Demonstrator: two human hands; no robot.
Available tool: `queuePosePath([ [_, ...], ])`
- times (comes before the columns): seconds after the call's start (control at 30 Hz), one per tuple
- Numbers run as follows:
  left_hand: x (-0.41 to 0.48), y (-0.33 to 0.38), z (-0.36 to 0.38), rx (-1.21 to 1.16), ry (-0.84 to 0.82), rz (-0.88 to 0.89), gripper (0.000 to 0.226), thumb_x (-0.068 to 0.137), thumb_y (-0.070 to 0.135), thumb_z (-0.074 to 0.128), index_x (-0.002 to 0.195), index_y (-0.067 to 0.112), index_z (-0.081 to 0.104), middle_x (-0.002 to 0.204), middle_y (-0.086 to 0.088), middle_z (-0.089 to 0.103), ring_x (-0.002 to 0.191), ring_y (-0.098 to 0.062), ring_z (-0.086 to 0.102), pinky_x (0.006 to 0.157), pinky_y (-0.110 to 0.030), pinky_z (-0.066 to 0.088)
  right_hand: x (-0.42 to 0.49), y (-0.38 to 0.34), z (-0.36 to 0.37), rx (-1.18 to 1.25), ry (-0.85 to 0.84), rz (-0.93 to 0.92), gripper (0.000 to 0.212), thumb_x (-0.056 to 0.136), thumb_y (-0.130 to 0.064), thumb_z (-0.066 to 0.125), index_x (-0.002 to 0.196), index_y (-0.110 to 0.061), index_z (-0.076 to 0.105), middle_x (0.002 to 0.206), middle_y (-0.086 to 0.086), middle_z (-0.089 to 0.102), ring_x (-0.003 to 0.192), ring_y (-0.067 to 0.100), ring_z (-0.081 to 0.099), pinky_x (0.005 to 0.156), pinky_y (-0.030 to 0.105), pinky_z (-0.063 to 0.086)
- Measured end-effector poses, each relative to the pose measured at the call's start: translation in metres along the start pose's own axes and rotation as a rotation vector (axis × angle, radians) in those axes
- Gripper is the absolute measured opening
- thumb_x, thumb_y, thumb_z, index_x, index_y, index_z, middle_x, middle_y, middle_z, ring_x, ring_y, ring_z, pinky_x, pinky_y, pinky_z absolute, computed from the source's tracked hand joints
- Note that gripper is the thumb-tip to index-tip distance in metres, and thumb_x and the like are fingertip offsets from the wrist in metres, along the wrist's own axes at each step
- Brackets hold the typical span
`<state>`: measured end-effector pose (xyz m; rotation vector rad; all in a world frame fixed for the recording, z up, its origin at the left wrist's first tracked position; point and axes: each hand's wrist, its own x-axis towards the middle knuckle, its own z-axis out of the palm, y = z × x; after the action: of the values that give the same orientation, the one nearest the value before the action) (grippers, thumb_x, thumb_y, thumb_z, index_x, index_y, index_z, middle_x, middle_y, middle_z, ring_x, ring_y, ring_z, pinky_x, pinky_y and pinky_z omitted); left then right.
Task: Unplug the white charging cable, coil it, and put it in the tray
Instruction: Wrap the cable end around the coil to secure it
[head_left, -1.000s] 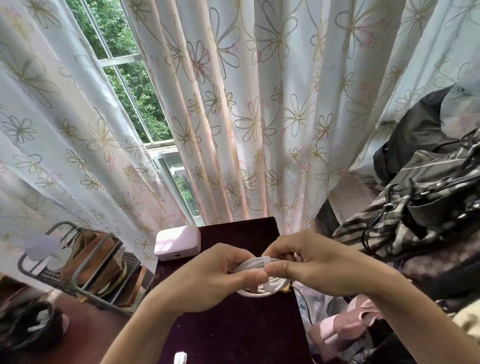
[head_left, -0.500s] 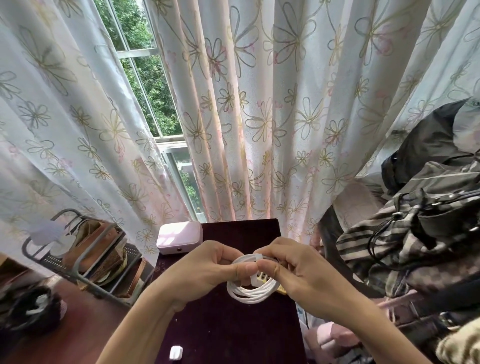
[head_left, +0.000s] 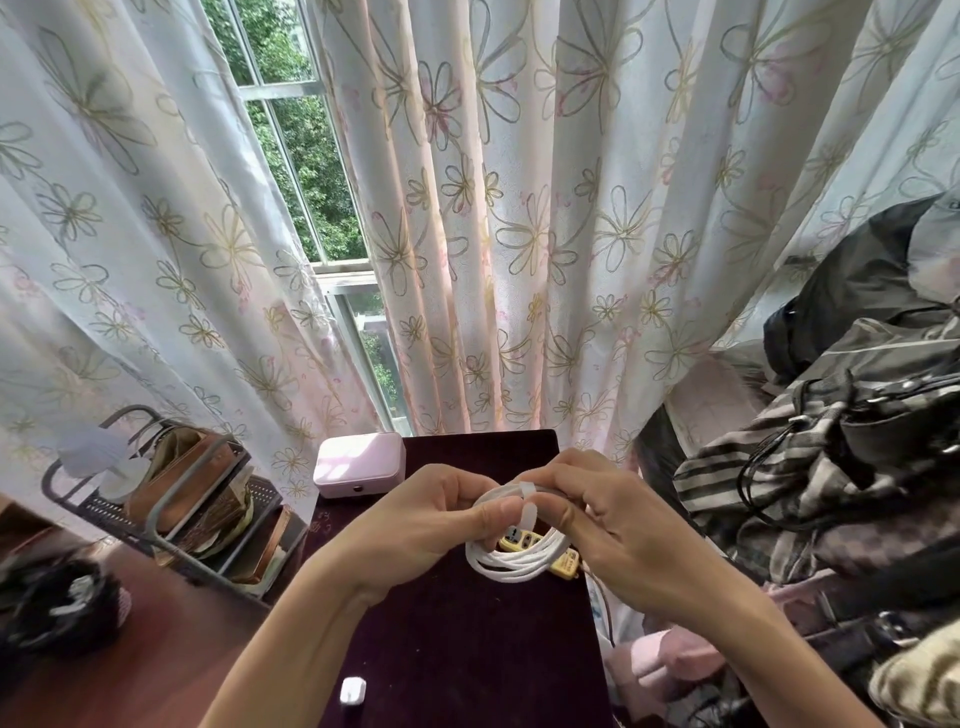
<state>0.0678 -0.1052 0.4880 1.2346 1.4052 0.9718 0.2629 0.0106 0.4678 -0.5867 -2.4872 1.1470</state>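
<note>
Both hands meet above a narrow dark table (head_left: 467, 649) whose far edge touches the flowered curtain (head_left: 519, 234); bare tabletop lies nearer the camera, where a small white plug (head_left: 352, 691) sits. Left of the table, a metal rack (head_left: 156, 514) holds brown items. The left hand (head_left: 415, 525) and right hand (head_left: 613, 525) both pinch the top of the coiled white cable (head_left: 511, 561), which hangs between them over a yellow power strip (head_left: 540, 548). A pink box (head_left: 358, 465) sits at the far left corner.
</note>
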Motion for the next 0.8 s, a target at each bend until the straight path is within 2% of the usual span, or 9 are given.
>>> queuePosePath([
  [0.1, 0.002, -0.003, 0.003, -0.008, 0.005, 0.01, 0.046, 0.096, 0.05, 0.06, 0.085, 0.007, 0.073, 0.069, -0.003, 0.048, 0.069, -0.013, 0.04, 0.067, -0.019, 0.037, 0.0, 0.001, 0.002, 0.073, 0.033, 0.02, 0.036, 0.102, -0.06, 0.049, 0.129, -0.047, 0.069, 0.11, -0.016, 0.067, 0.112, 0.007, 0.065, 0.093, 0.031, 0.054],
  [0.17, 0.003, -0.005, 0.007, -0.044, 0.032, -0.002, 0.046, 0.095, 0.053, 0.059, 0.092, 0.011, 0.076, 0.07, -0.004, 0.046, 0.068, -0.015, 0.038, 0.065, -0.019, 0.035, 0.0, 0.002, 0.006, 0.132, 0.081, 0.04, 0.035, 0.102, -0.055, 0.054, 0.131, -0.043, 0.069, 0.111, -0.015, 0.067, 0.109, 0.01, 0.068, 0.092, 0.033, 0.055],
  [0.23, 0.003, -0.007, 0.01, -0.091, 0.09, -0.014, 0.043, 0.09, 0.056, 0.061, 0.088, 0.017, 0.077, 0.067, -0.003, 0.044, 0.066, -0.013, 0.038, 0.064, -0.019, 0.035, -0.001, 0.002, 0.011, 0.202, 0.163, 0.039, 0.035, 0.103, -0.051, 0.054, 0.132, -0.039, 0.071, 0.113, -0.014, 0.067, 0.106, 0.013, 0.069, 0.091, 0.033, 0.055],
  [0.3, 0.003, -0.008, 0.01, -0.111, 0.138, -0.007, 0.039, 0.089, 0.055, 0.06, 0.083, 0.021, 0.078, 0.064, 0.0, 0.046, 0.064, -0.009, 0.039, 0.062, -0.014, 0.036, -0.005, 0.002, 0.015, 0.244, 0.247, 0.032, 0.039, 0.099, -0.061, 0.054, 0.128, -0.042, 0.072, 0.118, -0.014, 0.065, 0.099, 0.009, 0.07, 0.081, 0.025, 0.056],
  [0.4, 0.002, -0.006, 0.01, -0.079, 0.144, 0.028, 0.04, 0.098, 0.046, 0.057, 0.07, 0.021, 0.071, 0.064, 0.002, 0.042, 0.062, -0.008, 0.034, 0.059, -0.014, 0.034, -0.009, -0.001, 0.02, 0.232, 0.326, 0.021, 0.041, 0.087, -0.071, 0.066, 0.12, -0.048, 0.074, 0.123, -0.013, 0.061, 0.079, -0.01, 0.065, 0.071, 0.01, 0.047],
  [0.43, 0.003, -0.005, 0.011, -0.069, 0.142, 0.036, 0.043, 0.099, 0.045, 0.056, 0.066, 0.021, 0.068, 0.064, 0.0, 0.04, 0.062, -0.008, 0.032, 0.058, -0.016, 0.033, -0.009, -0.002, 0.022, 0.23, 0.349, 0.016, 0.038, 0.085, -0.069, 0.071, 0.117, -0.048, 0.075, 0.122, -0.012, 0.06, 0.081, -0.008, 0.066, 0.074, 0.014, 0.049],
  [0.53, 0.002, -0.002, 0.013, -0.042, 0.15, 0.04, 0.043, 0.098, 0.049, 0.057, 0.063, 0.027, 0.068, 0.065, 0.0, 0.037, 0.062, -0.009, 0.031, 0.058, -0.019, 0.032, -0.005, -0.004, 0.029, 0.236, 0.416, 0.006, 0.027, 0.081, -0.06, 0.08, 0.106, -0.048, 0.078, 0.119, -0.013, 0.06, 0.107, 0.016, 0.068, 0.081, 0.041, 0.06],
  [0.7, 0.003, -0.004, 0.011, -0.008, 0.144, 0.047, 0.049, 0.093, 0.057, 0.055, 0.067, 0.016, 0.062, 0.068, -0.006, 0.037, 0.066, -0.019, 0.03, 0.06, -0.022, 0.03, -0.006, -0.005, 0.028, 0.276, 0.457, -0.025, 0.016, 0.083, -0.048, 0.081, 0.096, -0.04, 0.08, 0.115, -0.011, 0.063, 0.098, 0.014, 0.067, 0.075, 0.038, 0.054],
  [0.8, 0.003, -0.005, 0.008, 0.0, 0.13, 0.045, 0.048, 0.094, 0.059, 0.054, 0.068, 0.02, 0.064, 0.068, -0.008, 0.039, 0.068, -0.023, 0.03, 0.06, -0.022, 0.031, -0.011, -0.006, 0.027, 0.215, 0.435, -0.069, 0.009, 0.085, -0.04, 0.081, 0.092, -0.035, 0.079, 0.115, -0.009, 0.065, 0.113, 0.024, 0.064, 0.089, 0.041, 0.055],
])
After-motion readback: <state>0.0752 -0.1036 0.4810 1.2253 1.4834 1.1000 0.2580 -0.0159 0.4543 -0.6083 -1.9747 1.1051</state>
